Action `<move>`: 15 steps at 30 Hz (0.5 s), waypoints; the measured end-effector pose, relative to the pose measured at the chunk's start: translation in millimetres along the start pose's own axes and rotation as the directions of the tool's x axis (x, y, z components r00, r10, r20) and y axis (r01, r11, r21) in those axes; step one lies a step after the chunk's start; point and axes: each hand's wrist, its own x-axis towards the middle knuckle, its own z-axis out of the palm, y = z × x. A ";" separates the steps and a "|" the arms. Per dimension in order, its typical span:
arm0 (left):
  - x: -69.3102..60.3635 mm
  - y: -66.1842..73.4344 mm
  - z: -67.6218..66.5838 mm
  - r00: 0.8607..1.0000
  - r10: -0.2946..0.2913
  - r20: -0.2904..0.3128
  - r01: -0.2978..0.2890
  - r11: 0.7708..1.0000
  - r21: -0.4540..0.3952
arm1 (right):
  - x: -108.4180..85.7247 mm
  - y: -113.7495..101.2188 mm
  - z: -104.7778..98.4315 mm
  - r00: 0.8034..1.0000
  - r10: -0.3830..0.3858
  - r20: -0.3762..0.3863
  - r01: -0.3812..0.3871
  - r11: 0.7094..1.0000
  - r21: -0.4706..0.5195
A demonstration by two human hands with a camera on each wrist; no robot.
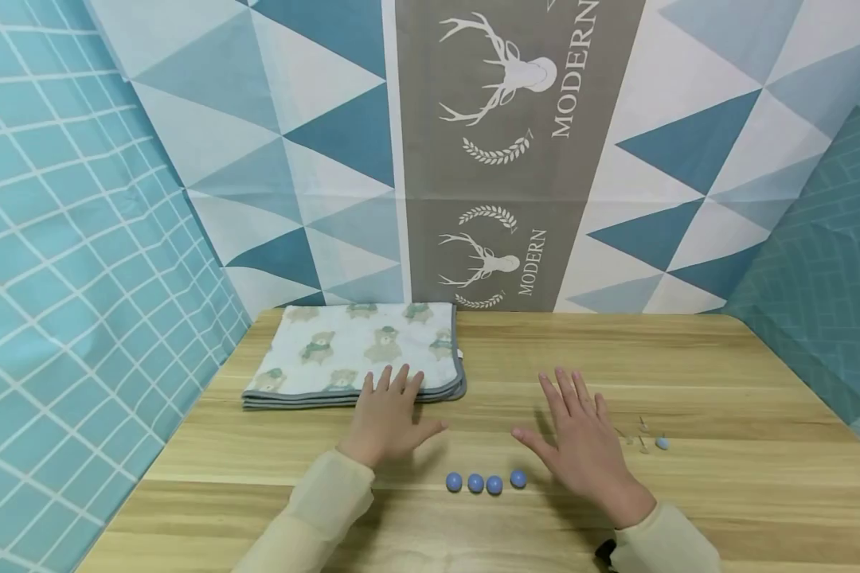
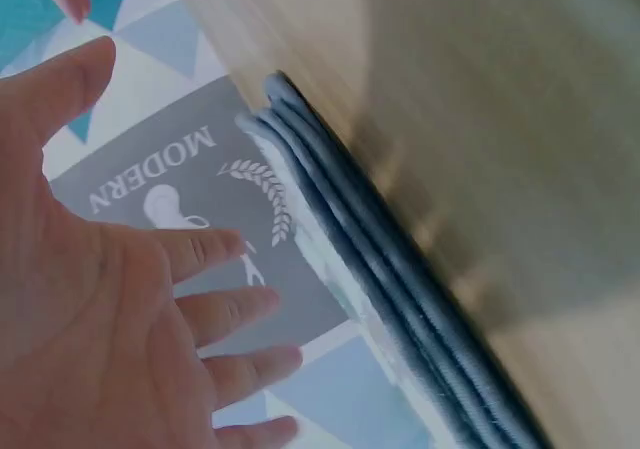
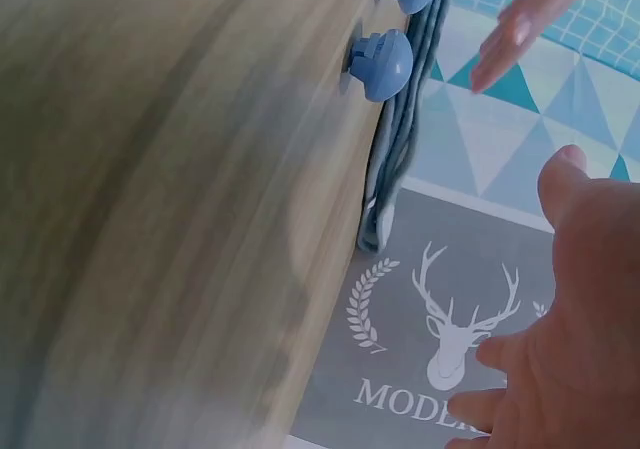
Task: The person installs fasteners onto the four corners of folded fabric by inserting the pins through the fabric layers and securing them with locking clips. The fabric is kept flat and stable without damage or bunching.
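Note:
My left hand (image 1: pixel 387 418) is held above the wooden table with fingers spread, near the front edge of a folded blanket (image 1: pixel 383 342) printed with bears. Its palm in the left wrist view (image 2: pixel 100 319) holds nothing. On the right, my other hand (image 1: pixel 584 442) hovers palm down, fingers extended and thumb out, also holding nothing. Between the hands, several blue round-topped pieces (image 1: pixel 475 483) stand in a short row; the right wrist view shows one mushroom-shaped piece (image 3: pixel 381 66) from the side. Beyond the right hand lie small thin pins (image 1: pixel 643 444) and a blue-headed piece (image 1: pixel 662 442).
The wooden table (image 1: pixel 745 493) extends to both sides of the hands. Behind it hangs a patterned cloth (image 1: pixel 494 175) with deer heads and triangles. Blue tile-patterned sheeting (image 1: pixel 64 278) covers the left side, and teal sheeting (image 1: pixel 817 263) the right.

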 end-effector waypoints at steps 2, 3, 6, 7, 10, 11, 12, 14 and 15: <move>10.8 -0.7 -1.7 1.000 0.014 0.020 -0.015 1.000 0.027 | 0.5 -0.1 -0.7 1.000 -0.003 -0.003 0.003 1.000 -0.001; 16.3 -1.3 -1.8 0.999 0.023 0.025 -0.023 0.999 0.039 | 0.8 -0.1 -1.1 1.000 -0.003 -0.003 0.003 1.000 -0.004; 32.7 -3.0 -1.8 0.997 0.068 0.046 -0.071 0.994 0.078 | 1.3 0.4 -1.7 1.000 -0.004 -0.006 0.004 1.000 -0.015; 37.5 -3.5 -1.4 0.994 0.092 0.057 -0.097 0.991 0.090 | 1.3 0.8 -1.6 1.000 -0.005 -0.008 0.004 1.000 -0.016; 50.8 -4.4 2.3 0.980 0.175 0.091 -0.186 0.973 0.133 | 0.5 1.8 -1.4 1.000 -0.003 -0.012 0.003 1.000 -0.021; 54.5 -4.4 3.9 0.975 0.202 0.096 -0.214 0.965 0.148 | 0.0 2.1 -1.4 1.000 -0.002 -0.013 0.002 1.000 -0.019; 57.8 -4.3 5.6 0.969 0.226 0.098 -0.240 0.957 0.164 | -0.6 2.7 -1.1 1.000 -0.001 -0.013 0.001 1.000 -0.022; 63.4 -3.4 9.4 0.961 0.262 0.085 -0.274 0.943 0.190 | -1.8 4.0 -0.4 1.000 0.001 -0.011 -0.002 1.000 -0.024; 65.5 -2.5 11.0 0.959 0.275 0.072 -0.284 0.936 0.206 | -2.3 4.8 0.1 1.000 0.006 -0.007 -0.006 1.000 -0.026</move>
